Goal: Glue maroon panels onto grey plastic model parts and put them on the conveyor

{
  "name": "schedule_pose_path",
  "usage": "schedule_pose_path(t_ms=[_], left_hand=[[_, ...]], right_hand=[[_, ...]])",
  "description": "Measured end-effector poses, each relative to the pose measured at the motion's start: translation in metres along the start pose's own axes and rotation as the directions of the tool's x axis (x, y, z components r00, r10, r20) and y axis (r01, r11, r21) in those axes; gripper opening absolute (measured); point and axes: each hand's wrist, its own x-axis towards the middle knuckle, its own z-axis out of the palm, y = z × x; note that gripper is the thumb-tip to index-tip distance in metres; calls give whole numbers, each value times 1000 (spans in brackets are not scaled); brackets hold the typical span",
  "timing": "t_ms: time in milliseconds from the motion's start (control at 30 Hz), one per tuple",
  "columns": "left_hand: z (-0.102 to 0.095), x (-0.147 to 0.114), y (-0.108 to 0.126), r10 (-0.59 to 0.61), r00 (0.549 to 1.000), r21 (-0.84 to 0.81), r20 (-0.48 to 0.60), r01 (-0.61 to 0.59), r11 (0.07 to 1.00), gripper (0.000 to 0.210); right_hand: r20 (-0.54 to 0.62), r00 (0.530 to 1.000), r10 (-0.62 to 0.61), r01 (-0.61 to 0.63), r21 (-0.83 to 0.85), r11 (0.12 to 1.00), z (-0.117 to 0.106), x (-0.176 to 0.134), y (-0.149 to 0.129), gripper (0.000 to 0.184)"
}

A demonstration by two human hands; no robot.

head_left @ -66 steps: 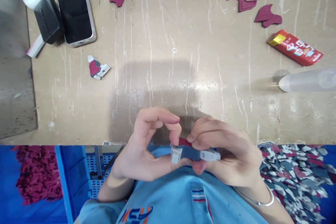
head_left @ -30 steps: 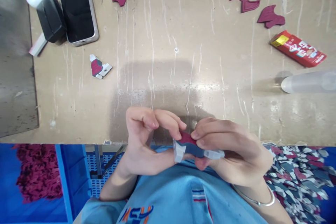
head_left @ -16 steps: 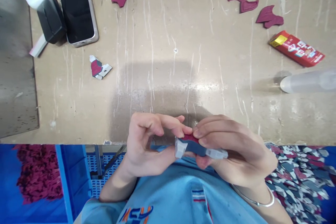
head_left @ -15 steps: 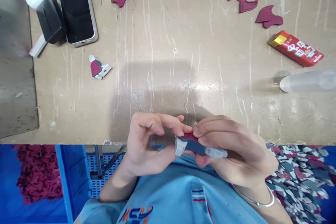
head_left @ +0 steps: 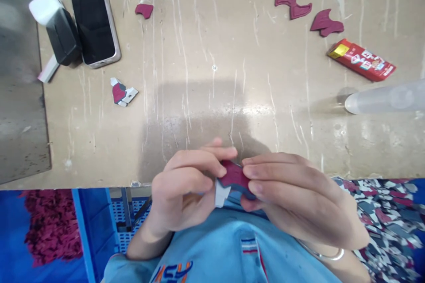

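Between both hands, just past the table's near edge, is a small layered plastic piece with a maroon top, a dark grey middle and a light grey end. My left hand pinches its left end between thumb and fingers. My right hand grips the right end, which its fingers cover. A similar maroon, grey and white piece lies on the table to the left. Farther back are a small maroon piece and two curved maroon pieces.
A phone and a black-and-white object lie at back left beside a metal panel. A red packet and a translucent bottle lie right. Below are a blue bin with maroon parts and mixed parts.
The held piece has tilted so its maroon face now shows more, and its right light grey end has gone behind my right fingers. The view has shifted slightly.
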Motion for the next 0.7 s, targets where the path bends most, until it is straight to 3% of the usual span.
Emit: schedule_pose_path(t_ms=[67, 133, 267, 367, 600, 700], left_hand=[[0, 2, -4, 106, 993, 59, -47, -103, 993, 57], [0, 0, -5, 74, 996, 71, -44, -71, 995, 76], [0, -10, 0, -141, 989, 75, 51, 137, 988, 60], [0, -15, 3, -174, 984, 73, 37, 171, 983, 59], [-3, -11, 8, -235, 965, 164, 118, 214, 963, 59], [-21, 3, 7, -232, 947, 427, 224, 118, 897, 56]], right_hand=[[-104, 994, 40, -33, 66, 997, 3, -2, 1, 24], [-135, 987, 84, -62, 159, 985, 8, -3, 4, 27], [-178, 969, 172, -73, 457, 886, 16, -3, 8, 53], [-204, 945, 256, -88, 596, 798, 22, -4, 7, 65], [-238, 932, 272, -81, 597, 798, 28, -4, 8, 67], [-239, 935, 262, -106, 515, 850, 23, -8, 12, 77]])
